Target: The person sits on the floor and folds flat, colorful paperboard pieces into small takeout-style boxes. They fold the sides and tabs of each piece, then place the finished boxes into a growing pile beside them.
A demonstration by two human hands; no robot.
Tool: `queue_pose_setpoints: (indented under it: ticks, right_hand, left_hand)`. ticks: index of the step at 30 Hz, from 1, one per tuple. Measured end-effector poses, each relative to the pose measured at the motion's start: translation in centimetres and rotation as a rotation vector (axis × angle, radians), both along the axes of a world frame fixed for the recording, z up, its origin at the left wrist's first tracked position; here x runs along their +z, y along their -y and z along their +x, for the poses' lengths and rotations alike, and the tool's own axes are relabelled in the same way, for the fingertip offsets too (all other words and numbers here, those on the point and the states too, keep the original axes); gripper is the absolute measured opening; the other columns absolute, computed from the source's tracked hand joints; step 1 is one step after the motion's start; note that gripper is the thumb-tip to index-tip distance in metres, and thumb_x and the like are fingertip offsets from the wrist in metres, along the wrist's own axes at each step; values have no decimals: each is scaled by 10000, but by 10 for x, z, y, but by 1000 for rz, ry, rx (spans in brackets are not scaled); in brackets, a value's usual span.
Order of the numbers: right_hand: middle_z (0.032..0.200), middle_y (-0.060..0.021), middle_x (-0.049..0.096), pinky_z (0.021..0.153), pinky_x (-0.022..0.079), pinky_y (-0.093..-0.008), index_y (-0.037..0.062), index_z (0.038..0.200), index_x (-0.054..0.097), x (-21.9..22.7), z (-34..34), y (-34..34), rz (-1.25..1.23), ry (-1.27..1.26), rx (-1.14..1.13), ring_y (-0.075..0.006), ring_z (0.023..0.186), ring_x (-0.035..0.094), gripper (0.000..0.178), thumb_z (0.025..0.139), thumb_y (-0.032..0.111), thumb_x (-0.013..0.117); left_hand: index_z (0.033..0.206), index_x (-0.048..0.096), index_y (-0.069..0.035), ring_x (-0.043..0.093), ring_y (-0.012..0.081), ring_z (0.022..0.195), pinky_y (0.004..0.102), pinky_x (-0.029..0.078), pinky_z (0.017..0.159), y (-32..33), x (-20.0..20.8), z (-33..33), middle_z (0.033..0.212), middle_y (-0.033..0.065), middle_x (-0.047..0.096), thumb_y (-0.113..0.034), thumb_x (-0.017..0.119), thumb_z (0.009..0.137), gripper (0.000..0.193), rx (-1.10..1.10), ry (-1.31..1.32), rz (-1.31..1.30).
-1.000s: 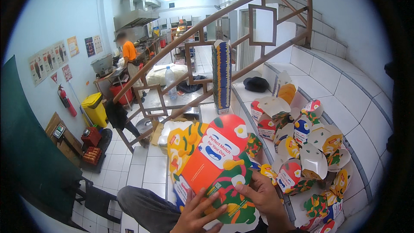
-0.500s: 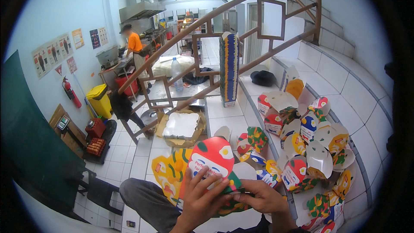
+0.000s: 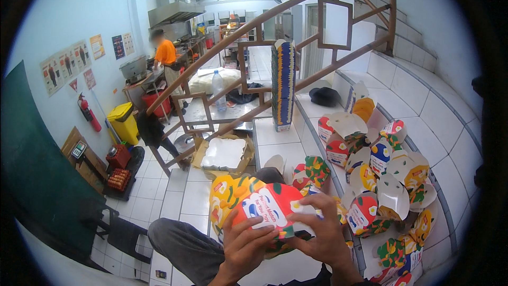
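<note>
A colourful paper food box (image 3: 272, 201), red with a fried-egg print beside a yellow patterned part, is between my hands above my lap. My left hand (image 3: 246, 246) lies with its fingers pressed over the near-left side of the box. On the right side, my right hand (image 3: 325, 228) grips the box with its thumb low and its fingers over the red panel. The undersides of the box and parts of both thumbs are hidden. Several similar boxes, folded up with white insides, lie in a pile (image 3: 391, 196) on the steps to the right.
A tall stack of flat blue-and-yellow box blanks (image 3: 284, 85) stands by the brown stair railing (image 3: 238, 26). An open brown carton (image 3: 219, 172) holds white pieces. A black cap (image 3: 324, 96) rests on a step. A person in an orange shirt (image 3: 166, 53) stands at a counter farther off.
The red panel has tipped over and turned toward the right. My right hand has risen from the lower edge onto the panel, while my left hand has slid slightly down.
</note>
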State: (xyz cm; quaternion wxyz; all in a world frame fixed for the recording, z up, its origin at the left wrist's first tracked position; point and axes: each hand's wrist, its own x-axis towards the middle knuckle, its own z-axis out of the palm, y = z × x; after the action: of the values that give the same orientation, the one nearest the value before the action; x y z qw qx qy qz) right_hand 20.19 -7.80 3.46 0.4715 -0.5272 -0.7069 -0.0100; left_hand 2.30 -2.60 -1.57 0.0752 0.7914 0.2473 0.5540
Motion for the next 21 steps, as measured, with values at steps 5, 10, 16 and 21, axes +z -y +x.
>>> queue_pose_setpoints:
  ticks: [5,10,16,21]
  right_hand:
    - [916,-20,635,903,382,-422,134,928,690,-7,11,-6,-25,45,125,-216,918,596,286,665,96,795]
    - [882,-54,640,801,461,-366,107,955,705,-10,11,-6,-157,-124,197,-226,866,617,292,675,66,780]
    - [860,-90,628,670,510,-313,84,1070,707,-7,8,-8,-138,-54,217,-216,782,625,351,726,25,746]
    - [834,-97,609,649,504,-298,43,1125,685,-15,9,-15,67,-189,-140,-193,742,614,331,796,2,684]
  left_hand:
    - [969,725,-135,590,241,1116,534,310,1091,-8,9,-4,1005,6,691,-50,784,719,270,-39,-17,-90]
    - [923,704,-117,571,263,1163,562,293,1099,-14,17,-10,1007,38,683,-30,762,733,217,-68,-73,-172]
    - [963,681,-82,575,287,1143,561,304,1079,-11,19,-2,1044,62,657,-34,734,765,211,35,-96,-162]
    - [1199,543,-39,509,334,1207,527,327,1076,30,-17,0,1192,150,554,-106,706,801,435,238,143,-86]
